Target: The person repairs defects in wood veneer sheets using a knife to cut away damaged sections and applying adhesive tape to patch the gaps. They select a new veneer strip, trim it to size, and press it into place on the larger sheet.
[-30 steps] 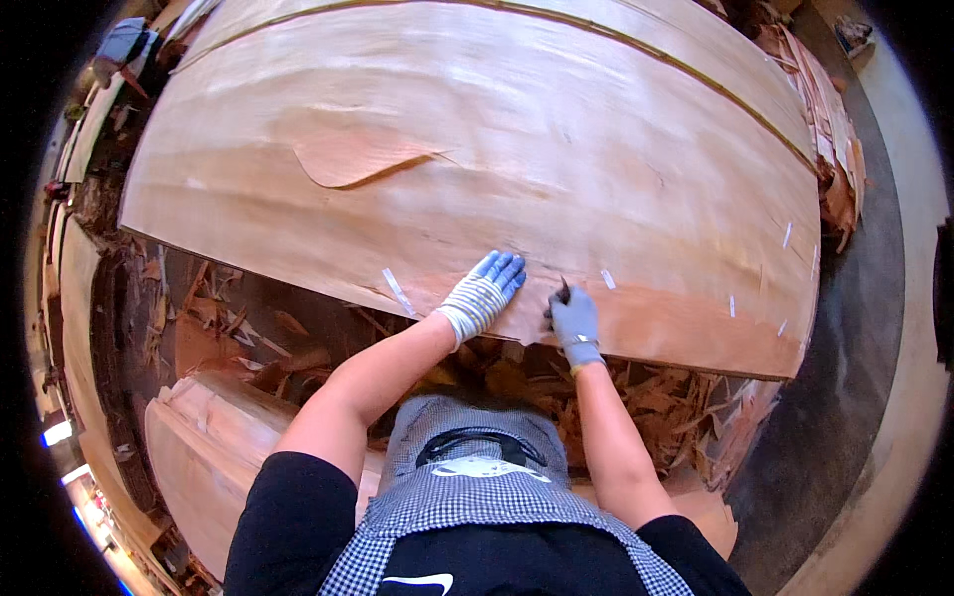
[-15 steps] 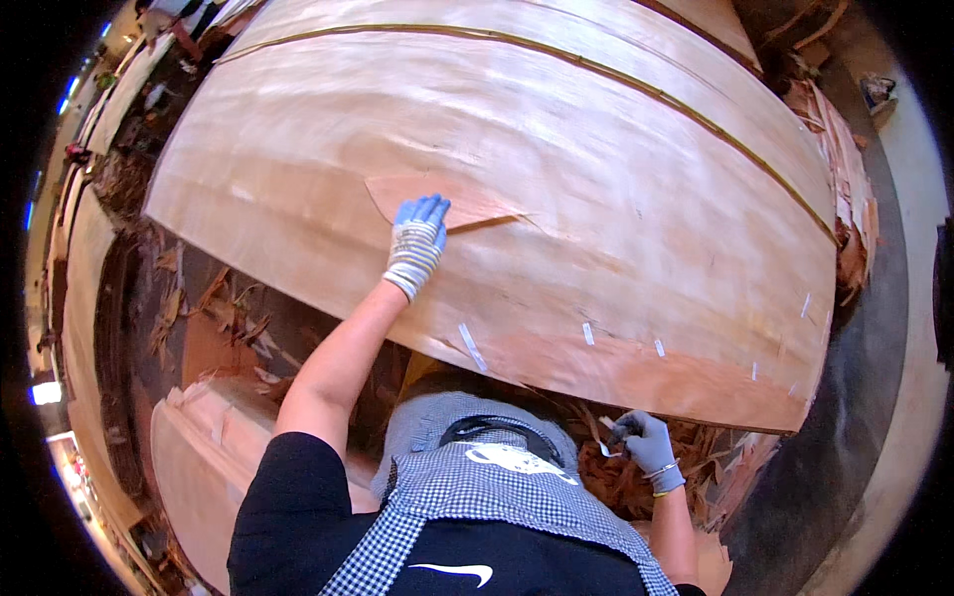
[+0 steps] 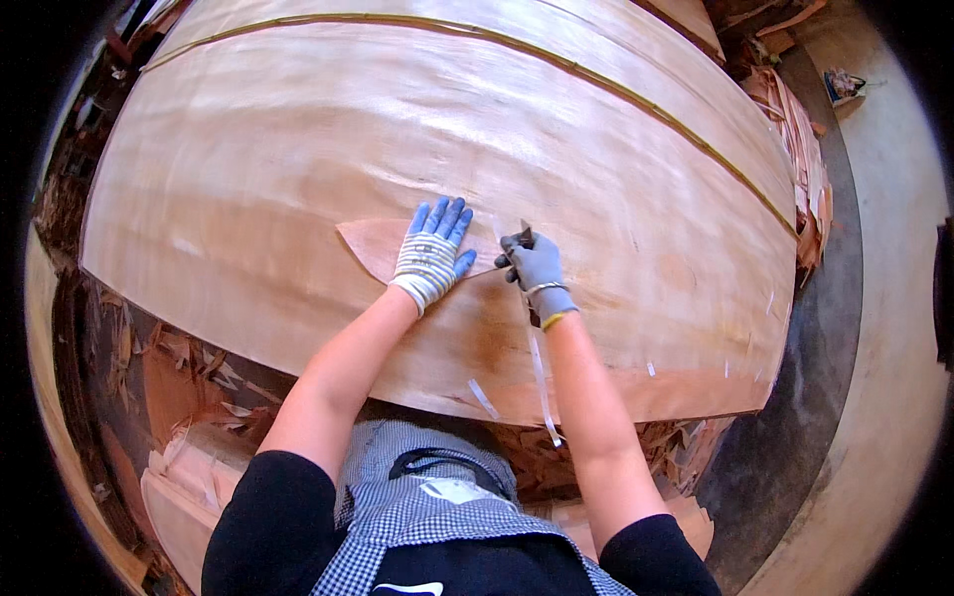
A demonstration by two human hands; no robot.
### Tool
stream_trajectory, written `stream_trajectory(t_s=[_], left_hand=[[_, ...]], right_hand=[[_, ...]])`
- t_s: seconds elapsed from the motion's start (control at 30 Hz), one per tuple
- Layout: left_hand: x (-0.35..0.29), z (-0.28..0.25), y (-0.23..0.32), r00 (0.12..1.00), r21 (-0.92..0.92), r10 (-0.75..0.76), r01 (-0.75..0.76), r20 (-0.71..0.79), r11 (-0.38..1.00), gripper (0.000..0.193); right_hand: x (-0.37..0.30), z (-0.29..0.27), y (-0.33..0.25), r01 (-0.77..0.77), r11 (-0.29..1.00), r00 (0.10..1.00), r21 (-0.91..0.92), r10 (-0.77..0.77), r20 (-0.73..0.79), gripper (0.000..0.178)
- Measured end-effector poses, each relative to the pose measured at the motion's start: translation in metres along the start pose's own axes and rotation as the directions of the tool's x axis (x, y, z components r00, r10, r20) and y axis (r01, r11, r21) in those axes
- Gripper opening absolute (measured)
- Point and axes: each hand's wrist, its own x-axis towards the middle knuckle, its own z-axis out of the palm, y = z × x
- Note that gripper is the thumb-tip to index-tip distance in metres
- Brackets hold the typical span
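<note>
A large thin sheet of light wood veneer (image 3: 596, 149) lies spread over a stack in front of me. A darker leaf-shaped veneer patch (image 3: 373, 243) sits on it near the middle. My left hand (image 3: 432, 253), in a blue and white striped glove, presses flat on the patch's right part, fingers spread. My right hand (image 3: 537, 268), in a grey glove, grips a small dark tool at the patch's right tip, and a thin strip of pale tape (image 3: 542, 382) trails down from it along my forearm.
Short bits of tape (image 3: 482, 397) stick near the sheet's front edge. Broken veneer scraps (image 3: 189, 387) pile below the stack at left and front. More scraps (image 3: 800, 149) heap at the right edge, beside a dark floor strip (image 3: 795, 437).
My right hand rose from the scrap pile below the sheet's edge to the patch's right tip, trailing tape. My left hand stayed on the patch, which now sits lower and nearer in view.
</note>
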Motion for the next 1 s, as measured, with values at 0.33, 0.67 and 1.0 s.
stream_trajectory(t_s=[0.33, 0.67, 1.0], left_hand=[[0.008, -0.001, -0.009, 0.958, -0.084, 0.283, -0.279, 0.04, 0.957, 0.042], [0.0, 0.004, 0.025, 0.862, -0.315, 0.506, -0.468, 0.045, 0.826, 0.043], [-0.005, -0.006, 0.03, 0.838, -0.284, 0.54, -0.501, 0.078, 0.818, 0.043]], right_hand=[[-0.009, -0.008, 0.039, -0.127, 0.895, 0.979, -0.428, 0.043, -0.199, 0.023], [-0.025, -0.017, 0.042, -0.044, 0.713, 0.975, -0.7, -0.122, -0.185, 0.031], [-0.053, -0.067, 0.038, 0.025, 0.993, 0.992, -0.116, -0.039, -0.12, 0.013]])
